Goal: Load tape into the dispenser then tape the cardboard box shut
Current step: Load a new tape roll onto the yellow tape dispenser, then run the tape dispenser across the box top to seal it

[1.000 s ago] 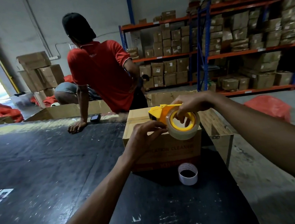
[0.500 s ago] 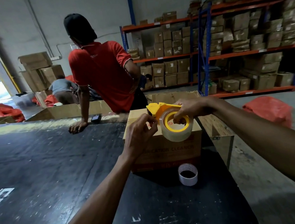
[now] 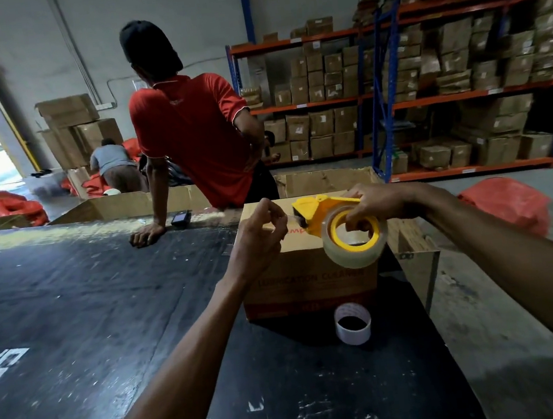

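A yellow tape dispenser (image 3: 316, 211) with a roll of clear tape (image 3: 356, 255) on its hub hangs over the top of a brown cardboard box (image 3: 308, 285) on the black table. My right hand (image 3: 381, 202) grips the dispenser, with fingers inside the roll's yellow core. My left hand (image 3: 261, 235) is just left of the dispenser's mouth, thumb and forefinger pinched together; a thin strip of tape seems to run from them to the mouth. An empty white tape core (image 3: 353, 324) stands on the table in front of the box.
A person in a red shirt (image 3: 190, 133) leans on the table's far edge, hand (image 3: 147, 233) flat beside a small black device (image 3: 180, 218). Open cartons lie behind the table. Shelving racks (image 3: 460, 85) with boxes fill the right. The table's right edge (image 3: 430, 329) drops to a concrete floor.
My left hand has lifted off the box's front edge and come up to the dispenser's mouth, fingers pinched. The dispenser and roll have shifted slightly right and tilted.
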Demonstrator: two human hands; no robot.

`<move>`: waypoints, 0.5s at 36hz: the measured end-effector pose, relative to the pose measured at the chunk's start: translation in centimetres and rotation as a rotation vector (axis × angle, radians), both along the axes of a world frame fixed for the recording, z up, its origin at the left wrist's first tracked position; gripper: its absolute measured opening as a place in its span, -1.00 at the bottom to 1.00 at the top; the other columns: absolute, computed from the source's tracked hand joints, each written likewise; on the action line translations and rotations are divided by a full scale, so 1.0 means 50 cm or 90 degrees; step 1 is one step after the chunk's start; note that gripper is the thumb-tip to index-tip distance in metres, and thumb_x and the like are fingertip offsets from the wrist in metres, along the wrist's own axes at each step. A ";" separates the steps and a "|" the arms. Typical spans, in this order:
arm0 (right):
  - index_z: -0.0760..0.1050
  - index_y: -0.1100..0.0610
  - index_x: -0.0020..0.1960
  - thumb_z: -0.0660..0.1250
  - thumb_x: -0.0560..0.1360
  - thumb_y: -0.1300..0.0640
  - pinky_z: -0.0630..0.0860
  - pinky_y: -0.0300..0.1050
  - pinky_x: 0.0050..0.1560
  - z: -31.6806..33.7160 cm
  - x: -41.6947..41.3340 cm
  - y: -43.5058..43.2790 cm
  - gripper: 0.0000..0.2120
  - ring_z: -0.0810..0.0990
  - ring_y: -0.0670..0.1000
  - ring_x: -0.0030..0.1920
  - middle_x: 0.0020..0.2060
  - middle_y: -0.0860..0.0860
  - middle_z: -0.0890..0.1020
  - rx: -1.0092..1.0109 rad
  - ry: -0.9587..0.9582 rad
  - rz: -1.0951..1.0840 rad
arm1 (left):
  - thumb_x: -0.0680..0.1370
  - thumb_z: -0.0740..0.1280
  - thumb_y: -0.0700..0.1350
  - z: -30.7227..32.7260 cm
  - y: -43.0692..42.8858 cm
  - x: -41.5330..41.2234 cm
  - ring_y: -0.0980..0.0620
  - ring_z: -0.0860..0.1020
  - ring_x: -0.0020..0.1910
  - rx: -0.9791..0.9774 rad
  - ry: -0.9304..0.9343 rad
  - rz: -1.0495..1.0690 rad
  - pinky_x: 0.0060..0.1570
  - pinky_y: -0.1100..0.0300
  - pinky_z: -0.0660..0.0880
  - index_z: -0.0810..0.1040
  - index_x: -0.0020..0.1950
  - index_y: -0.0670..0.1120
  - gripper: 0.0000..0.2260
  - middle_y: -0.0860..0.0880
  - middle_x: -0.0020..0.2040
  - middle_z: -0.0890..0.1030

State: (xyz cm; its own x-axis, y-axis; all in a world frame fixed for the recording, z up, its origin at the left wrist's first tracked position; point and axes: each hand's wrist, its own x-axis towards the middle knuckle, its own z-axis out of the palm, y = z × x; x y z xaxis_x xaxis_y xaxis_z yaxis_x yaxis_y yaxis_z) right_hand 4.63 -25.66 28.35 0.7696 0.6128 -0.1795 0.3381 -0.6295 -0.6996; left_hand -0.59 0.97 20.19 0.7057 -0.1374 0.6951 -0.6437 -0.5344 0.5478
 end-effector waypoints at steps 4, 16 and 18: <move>0.61 0.07 0.06 0.41 0.54 0.24 0.54 -0.25 -0.27 0.004 -0.003 -0.001 -0.87 0.61 -0.04 -0.20 -0.15 0.04 0.65 -0.042 -0.091 -0.003 | 0.70 0.27 -0.13 0.015 -0.013 -0.015 -0.14 0.72 -0.30 -0.177 0.240 -0.115 -0.38 0.03 0.66 0.42 0.19 -0.17 -0.87 -0.17 -0.13 0.70; 0.39 -0.12 0.49 0.41 0.53 0.18 0.41 -0.20 -0.25 0.000 -0.019 -0.004 -0.42 0.52 -0.20 -0.15 0.02 -0.09 0.55 -0.152 -0.251 -0.048 | 0.68 0.30 -0.14 0.021 -0.046 0.005 -0.08 0.71 -0.04 -0.544 0.708 -0.169 0.00 0.03 0.68 0.60 0.12 -0.21 -0.85 -0.17 -0.04 0.71; 0.37 -0.16 0.51 0.41 0.52 0.15 0.40 -0.19 -0.27 0.001 -0.020 -0.007 -0.40 0.54 -0.14 -0.15 0.01 -0.11 0.53 -0.163 -0.274 -0.058 | 0.68 0.31 -0.16 0.027 -0.055 0.016 -0.06 0.69 -0.06 -0.547 0.746 -0.149 0.01 0.01 0.66 0.60 0.09 -0.20 -0.87 -0.15 -0.06 0.70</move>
